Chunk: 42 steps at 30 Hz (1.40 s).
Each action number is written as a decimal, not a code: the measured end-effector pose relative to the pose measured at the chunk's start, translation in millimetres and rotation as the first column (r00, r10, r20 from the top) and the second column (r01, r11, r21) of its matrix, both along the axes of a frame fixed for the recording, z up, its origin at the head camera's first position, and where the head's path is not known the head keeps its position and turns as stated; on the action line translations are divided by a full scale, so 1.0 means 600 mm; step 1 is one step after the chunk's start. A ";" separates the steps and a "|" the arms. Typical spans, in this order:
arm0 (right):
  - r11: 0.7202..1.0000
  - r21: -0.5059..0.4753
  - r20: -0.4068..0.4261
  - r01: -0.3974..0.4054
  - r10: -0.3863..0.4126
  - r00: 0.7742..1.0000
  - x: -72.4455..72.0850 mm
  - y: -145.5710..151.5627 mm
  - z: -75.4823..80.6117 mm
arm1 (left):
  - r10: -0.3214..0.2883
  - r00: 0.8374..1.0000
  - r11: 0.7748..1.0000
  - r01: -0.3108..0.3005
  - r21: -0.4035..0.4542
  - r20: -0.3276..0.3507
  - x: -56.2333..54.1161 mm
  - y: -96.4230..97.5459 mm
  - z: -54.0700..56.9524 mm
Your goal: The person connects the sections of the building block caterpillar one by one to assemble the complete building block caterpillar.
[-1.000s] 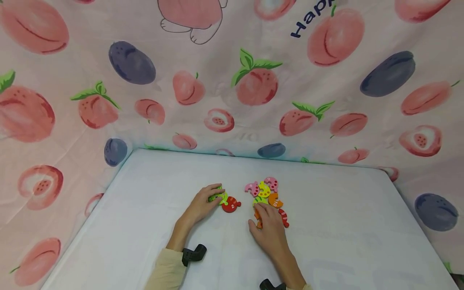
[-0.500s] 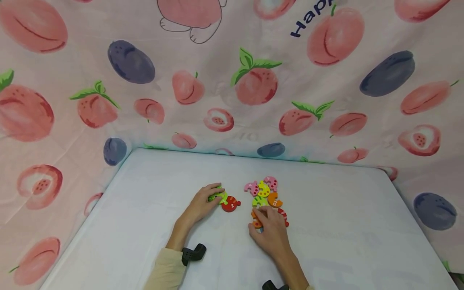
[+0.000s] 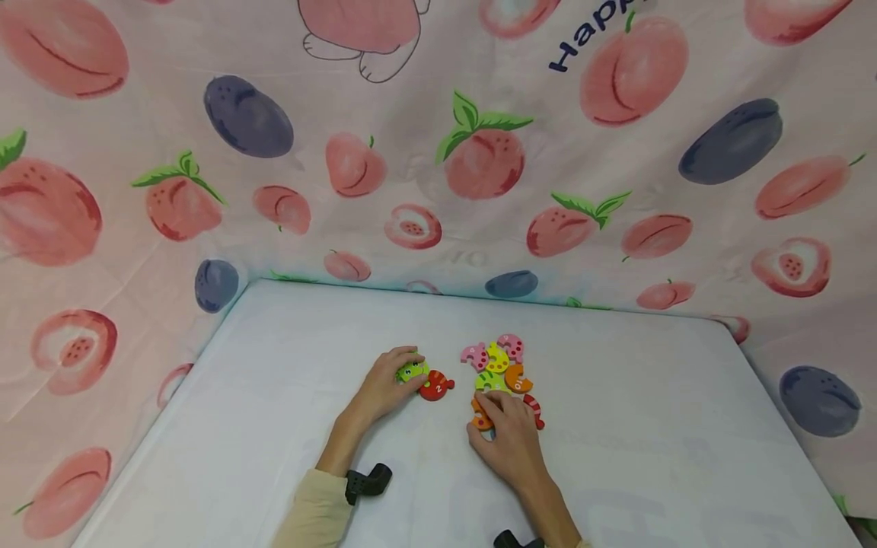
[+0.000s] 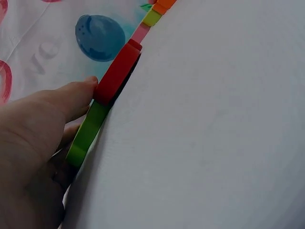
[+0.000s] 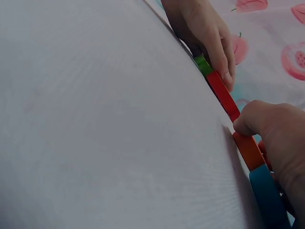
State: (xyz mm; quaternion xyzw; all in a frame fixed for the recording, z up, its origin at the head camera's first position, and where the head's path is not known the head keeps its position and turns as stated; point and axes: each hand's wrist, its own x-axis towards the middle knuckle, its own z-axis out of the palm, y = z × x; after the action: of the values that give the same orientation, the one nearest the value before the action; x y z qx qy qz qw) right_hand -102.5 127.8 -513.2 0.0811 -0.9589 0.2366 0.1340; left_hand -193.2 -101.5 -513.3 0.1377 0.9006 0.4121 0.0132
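Green piece [image 3: 412,371] lies pinched within the left hand [image 3: 385,385], orange piece [image 3: 481,415] within the right hand [image 3: 514,441].

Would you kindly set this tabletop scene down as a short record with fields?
Left hand: pinches green face piece
Touching that piece: red piece marked 2
Right hand: touches near orange piece
Beside near orange piece: blue piece
Beyond right hand: two pink pieces, yellow piece, green striped piece, far orange piece
Partly hidden by right hand: red striped piece
Surface: white tabletop
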 end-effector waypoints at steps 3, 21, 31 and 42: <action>1.000 0.002 0.019 0.004 -0.004 1.000 0.000 -0.002 0.000 | 0.014 1.000 1.000 -0.014 0.009 0.000 0.001 0.002 -0.002; 1.000 0.008 0.036 0.010 -0.010 0.999 0.000 -0.006 0.001 | 0.077 0.997 0.996 -0.077 -0.037 0.014 0.009 0.023 0.008; 0.999 0.034 0.035 0.012 -0.013 0.999 -0.005 -0.003 0.001 | 0.087 0.995 0.995 -0.084 -0.049 0.043 0.009 0.033 0.017; 1.000 0.030 -0.001 0.008 -0.008 1.000 -0.007 -0.004 0.000 | 0.075 0.997 0.995 -0.077 -0.069 -0.021 0.012 0.037 0.013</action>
State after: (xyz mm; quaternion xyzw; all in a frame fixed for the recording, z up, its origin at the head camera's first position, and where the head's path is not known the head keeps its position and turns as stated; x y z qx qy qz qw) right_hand -106.5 125.1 -513.5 0.0793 -0.9626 0.2216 0.1344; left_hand -185.9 -79.5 -505.3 0.1066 0.9191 0.3792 -0.0059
